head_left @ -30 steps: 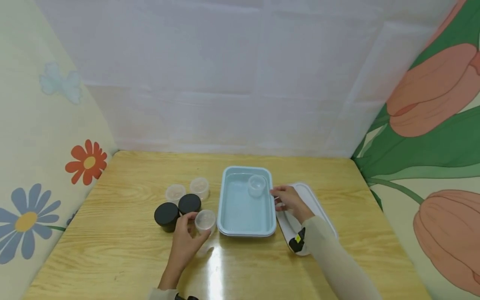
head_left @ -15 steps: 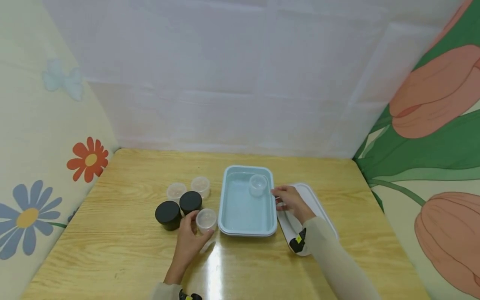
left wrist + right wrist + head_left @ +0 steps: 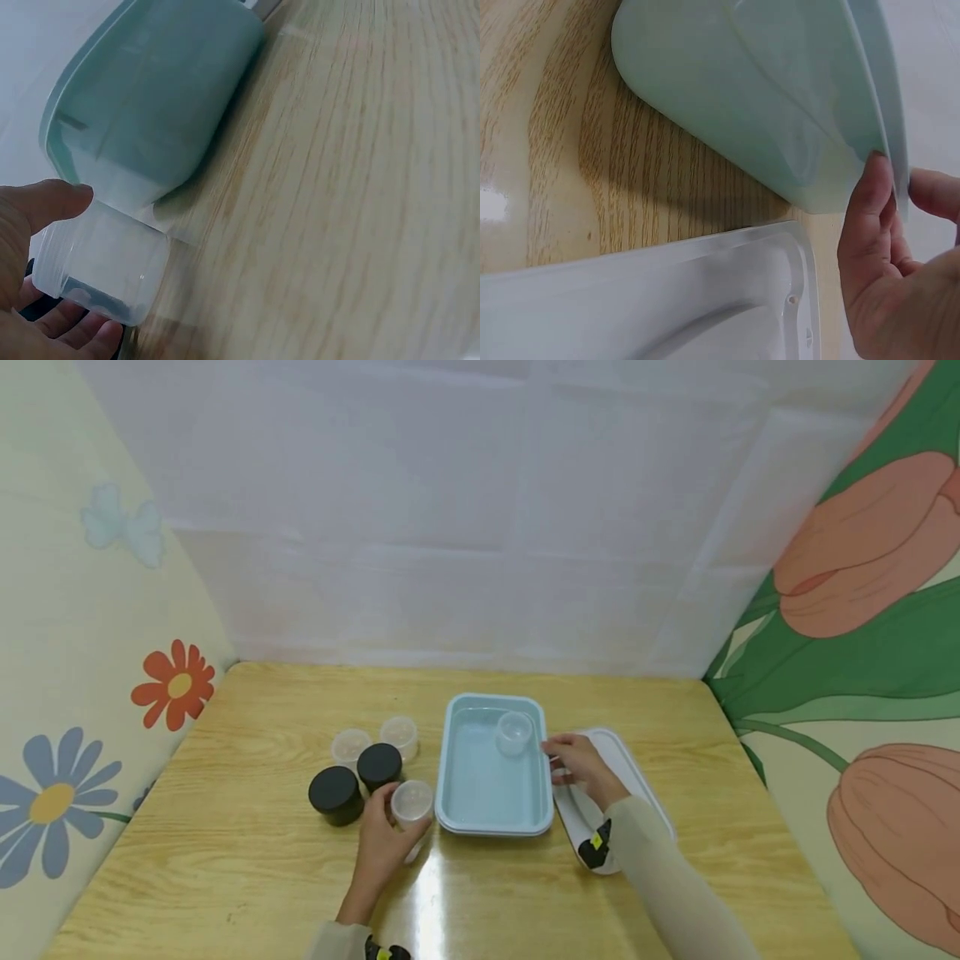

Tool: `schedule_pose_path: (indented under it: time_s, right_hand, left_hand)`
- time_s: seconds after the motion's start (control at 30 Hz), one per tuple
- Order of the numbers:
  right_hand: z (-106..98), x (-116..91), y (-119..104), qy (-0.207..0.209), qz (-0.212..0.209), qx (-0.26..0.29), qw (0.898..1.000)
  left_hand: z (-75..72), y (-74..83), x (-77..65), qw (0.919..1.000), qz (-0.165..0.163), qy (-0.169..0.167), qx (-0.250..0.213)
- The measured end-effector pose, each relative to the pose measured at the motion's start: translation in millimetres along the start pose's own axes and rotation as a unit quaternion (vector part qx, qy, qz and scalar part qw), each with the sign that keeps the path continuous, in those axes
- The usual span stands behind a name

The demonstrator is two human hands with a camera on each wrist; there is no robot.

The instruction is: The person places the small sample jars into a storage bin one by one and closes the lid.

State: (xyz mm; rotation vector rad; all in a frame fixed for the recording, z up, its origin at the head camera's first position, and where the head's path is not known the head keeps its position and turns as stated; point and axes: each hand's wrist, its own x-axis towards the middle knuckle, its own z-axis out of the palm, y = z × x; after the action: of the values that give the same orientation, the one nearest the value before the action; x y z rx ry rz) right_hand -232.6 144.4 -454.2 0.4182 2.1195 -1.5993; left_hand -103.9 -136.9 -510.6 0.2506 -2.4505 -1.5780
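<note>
My left hand (image 3: 384,839) grips a small clear plastic cup (image 3: 412,803), thumb on one side and fingers on the other. In the left wrist view this cup (image 3: 109,259) is beside the tub, with its base close to the table. A light blue rectangular tub (image 3: 480,785) stands in the middle, a second clear cup (image 3: 514,733) in its far right part. At the tub's right side, my right hand (image 3: 583,762) pinches the rim between thumb and fingers, as the right wrist view shows on the tub wall (image 3: 742,97).
Left of the tub stand two black-lidded jars (image 3: 335,792) and, behind them, two more clear cups (image 3: 400,735). A white lid-like tray (image 3: 628,768) lies under the right forearm. White cloth (image 3: 465,527) hangs behind the wooden table (image 3: 225,860), with flower-printed panels at both sides.
My left wrist and sleeve have shifted slightly right and forward, while the held cup stays almost in place. The right hand keeps its hold on the tub rim.
</note>
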Motion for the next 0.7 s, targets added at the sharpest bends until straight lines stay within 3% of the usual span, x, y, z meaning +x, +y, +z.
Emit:
schedule_pose_path:
  time_s: [0.7]
  right_hand:
    - [1.2, 3.0, -3.1, 0.004, -0.003, -0.019, 1.000]
  left_hand:
    - [-12.9, 28.7, 0.4, 0.9988, 0.045, 0.020, 0.005]
